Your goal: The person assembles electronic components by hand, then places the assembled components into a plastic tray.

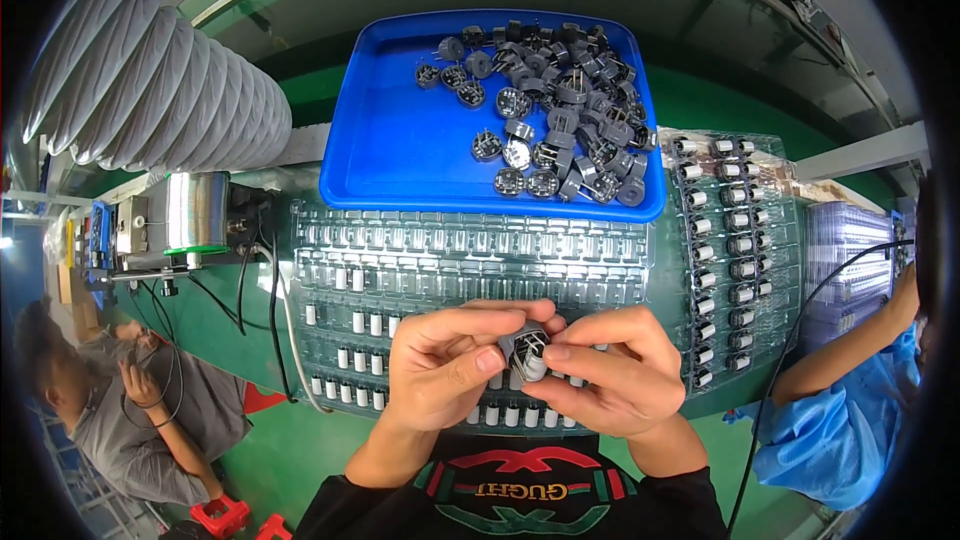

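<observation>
A dark grey round part (518, 338) with thin metal prongs is held up between the two hands, over the near side of a clear moulded tray (480, 285), its open side turned toward the right. The left hand (440, 360) is closed on it, the thumb pressing from the near side and the bent fingers wrapping its far side, with little gap left between them. A small white cylinder (535, 368) sits at the open side of the grey part, among the prongs; the right hand (628, 368) pinches it between thumb and fingertips, drawn nearly together, though whether it is fully seated cannot be told. Beneath and around the hands, more white cylinders (359, 322) stand in rows in the clear tray's pockets. Just beyond that tray lies a blue tray (395, 145), with loose grey parts (575, 90) heaped mainly toward its right. To the right, a second clear tray (775, 155) carries columns of white-bodied pieces (704, 253), with a stack of clear trays (835, 275) farther right. A spool (197, 215) and a pale ribbed duct (165, 90) occupy the left side. One person in grey (140, 430) sits at left, another in blue (835, 430) at right.
</observation>
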The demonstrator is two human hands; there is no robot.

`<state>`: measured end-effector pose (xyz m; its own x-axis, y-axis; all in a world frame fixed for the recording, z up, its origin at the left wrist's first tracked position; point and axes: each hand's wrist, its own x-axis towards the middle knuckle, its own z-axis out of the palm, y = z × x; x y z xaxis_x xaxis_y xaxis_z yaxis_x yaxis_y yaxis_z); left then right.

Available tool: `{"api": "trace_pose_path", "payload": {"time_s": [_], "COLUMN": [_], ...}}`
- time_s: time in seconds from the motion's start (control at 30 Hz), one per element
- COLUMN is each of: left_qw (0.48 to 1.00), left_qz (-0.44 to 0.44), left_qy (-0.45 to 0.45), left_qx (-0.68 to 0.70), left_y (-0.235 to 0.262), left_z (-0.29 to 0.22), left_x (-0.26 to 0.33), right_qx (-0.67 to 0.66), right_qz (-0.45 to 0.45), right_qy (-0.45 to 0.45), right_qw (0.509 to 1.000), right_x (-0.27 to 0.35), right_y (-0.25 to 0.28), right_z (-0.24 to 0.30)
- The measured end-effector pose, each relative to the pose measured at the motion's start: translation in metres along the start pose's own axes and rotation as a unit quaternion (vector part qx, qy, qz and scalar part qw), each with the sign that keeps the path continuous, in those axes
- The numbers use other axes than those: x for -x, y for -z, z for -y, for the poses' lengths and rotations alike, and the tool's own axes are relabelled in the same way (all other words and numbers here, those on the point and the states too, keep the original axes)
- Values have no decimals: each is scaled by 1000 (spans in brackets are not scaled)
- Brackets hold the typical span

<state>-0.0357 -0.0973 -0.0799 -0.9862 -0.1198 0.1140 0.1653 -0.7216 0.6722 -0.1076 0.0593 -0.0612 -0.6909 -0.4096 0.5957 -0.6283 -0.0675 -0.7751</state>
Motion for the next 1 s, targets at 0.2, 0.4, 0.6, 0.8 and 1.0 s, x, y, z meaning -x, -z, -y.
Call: {"api": "trace_pose_path", "payload": {"time_s": [0.2,0.4,0.6,0.8,1.0], "left_qw": [1000,998,995,992,973], "left_qz": [-8,-12,-21,-22,-65], "left_qy": [4,-12,-14,-14,-120], "left_qx": [3,-55,-99,-120,-184], "left_y": [-1,-3,-4,-4,-6], "left_z": [0,0,-2,1,5], "left_x": [1,1,3,1,7], "right_qx": [15,108,180,202,41], "right_qz": [5,37,47,42,10], "right_qy": [15,72,108,106,60], "right_qw": [1000,991,977,973,997], "right_x": [-1,-4,-4,-1,-1], "right_y": [1,5,7,9,3], "right_z": [0,2,3,2,-4]}}
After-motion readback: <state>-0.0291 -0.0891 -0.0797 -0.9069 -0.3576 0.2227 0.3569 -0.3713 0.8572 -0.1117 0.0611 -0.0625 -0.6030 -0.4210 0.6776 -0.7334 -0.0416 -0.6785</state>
